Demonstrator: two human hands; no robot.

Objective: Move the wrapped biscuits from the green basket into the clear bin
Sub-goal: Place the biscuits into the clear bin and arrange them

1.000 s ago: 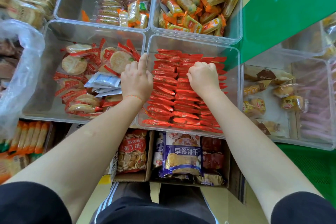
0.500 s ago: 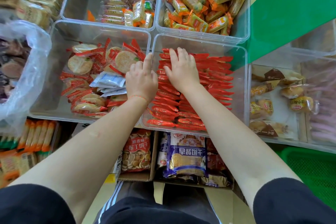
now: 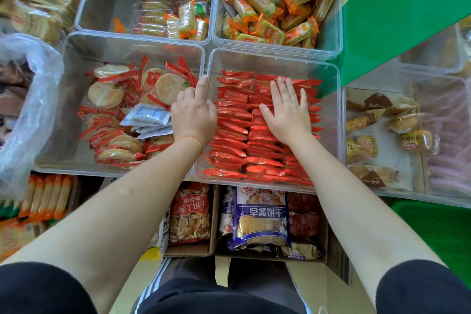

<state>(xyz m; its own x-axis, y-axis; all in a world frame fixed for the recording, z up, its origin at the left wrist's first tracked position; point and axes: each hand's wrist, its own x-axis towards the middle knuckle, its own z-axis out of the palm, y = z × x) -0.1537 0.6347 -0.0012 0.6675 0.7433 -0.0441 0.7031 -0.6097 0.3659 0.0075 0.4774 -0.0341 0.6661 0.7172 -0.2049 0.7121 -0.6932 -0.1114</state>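
A clear bin [image 3: 275,60] in the middle holds rows of red wrapped biscuits [image 3: 234,132]. My right hand [image 3: 288,112] lies flat on top of the rows, fingers spread, holding nothing. My left hand [image 3: 195,115] rests on the bin's left wall, its forefinger stretched along the rim and the other fingers curled; it grips no packet. A corner of the green basket [image 3: 438,232] shows at the lower right; I see no biscuits in that part.
Left of it, another clear bin [image 3: 132,43] holds round rice crackers. Two more bins [image 3: 277,7] stand behind, and a bin of small cakes [image 3: 377,135] on the right. Cardboard boxes with biscuit bags [image 3: 257,222] sit below. A green carton [image 3: 402,13] stands at the upper right.
My right hand went from a fist to an open palm and has slid right across the red packets. My left hand has stayed on the bin's left wall.
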